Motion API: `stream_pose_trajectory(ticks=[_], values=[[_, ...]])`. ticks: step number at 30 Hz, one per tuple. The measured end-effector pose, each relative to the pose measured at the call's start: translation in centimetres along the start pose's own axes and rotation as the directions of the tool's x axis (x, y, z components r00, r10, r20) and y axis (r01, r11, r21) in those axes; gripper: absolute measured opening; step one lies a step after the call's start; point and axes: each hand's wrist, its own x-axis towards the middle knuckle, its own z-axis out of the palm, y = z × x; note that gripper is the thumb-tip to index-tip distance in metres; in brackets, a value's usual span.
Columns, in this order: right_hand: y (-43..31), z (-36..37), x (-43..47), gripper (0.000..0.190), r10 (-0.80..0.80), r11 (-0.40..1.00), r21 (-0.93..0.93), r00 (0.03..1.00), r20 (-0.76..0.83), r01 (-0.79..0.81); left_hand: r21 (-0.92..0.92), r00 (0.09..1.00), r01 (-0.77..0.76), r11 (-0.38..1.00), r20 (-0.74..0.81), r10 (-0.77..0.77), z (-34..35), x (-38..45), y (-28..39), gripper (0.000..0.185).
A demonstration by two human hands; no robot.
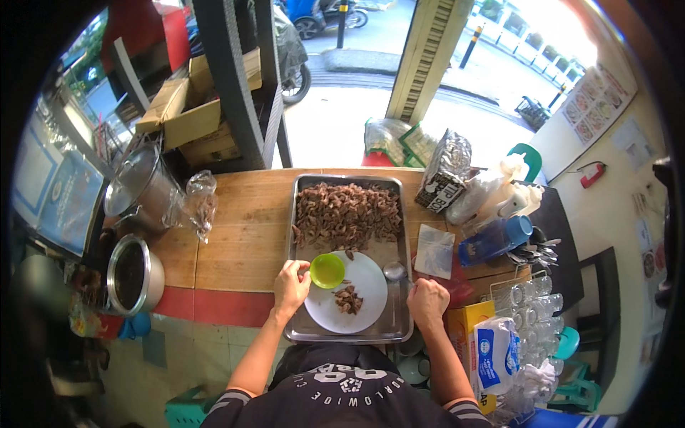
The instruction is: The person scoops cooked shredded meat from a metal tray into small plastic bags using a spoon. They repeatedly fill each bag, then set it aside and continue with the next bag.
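Observation:
My left hand grips a small green cup at its left side, over the upper left part of a white plate. A small heap of brown cooked meat pieces lies on the plate. My right hand is closed on the handle of a metal spoon, whose bowl is over the tray just right of the plate. The plate rests in a rectangular metal tray. Many more brown meat pieces fill the tray's far half.
Left on the wooden table stand a steel pot, a taller metal pot and a plastic bag. At right are small clear bags, a blue pitcher, a cutlery holder, a rack of glasses and a yellow box.

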Motion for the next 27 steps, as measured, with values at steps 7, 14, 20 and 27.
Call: stream_pose_trajectory(ticks=[7, 14, 20, 27], values=[[-1.5, 3.1, 4.8, 0.015, -0.017, 0.999, 0.026, 0.998, -0.055, 0.019, -0.006, 0.999, 0.032, 0.999, -0.009, -0.032, -1.1, -0.4, -0.3, 0.018], [-2.8, 6.5, 7.0, 0.016, 0.022, 0.984, 0.178, 0.982, -0.19, 0.012, -0.025, 0.999, 0.024, 0.999, -0.022, -0.024, -1.8, -0.9, -0.4, 0.018], [-1.9, 4.8, 4.9, 0.009, 0.086, 0.946, 0.326, 0.968, -0.235, -0.005, -0.017, 0.998, 0.059, 0.998, -0.03, -0.059, -2.2, -1.1, -0.3, 0.017], [-1.2, 3.5, 3.6, 0.009, 0.13, 0.91, 0.415, 0.956, -0.264, -0.009, 0.002, 0.999, 0.033, 0.999, 0.009, -0.033, -1.4, -0.6, 0.2, 0.019]])
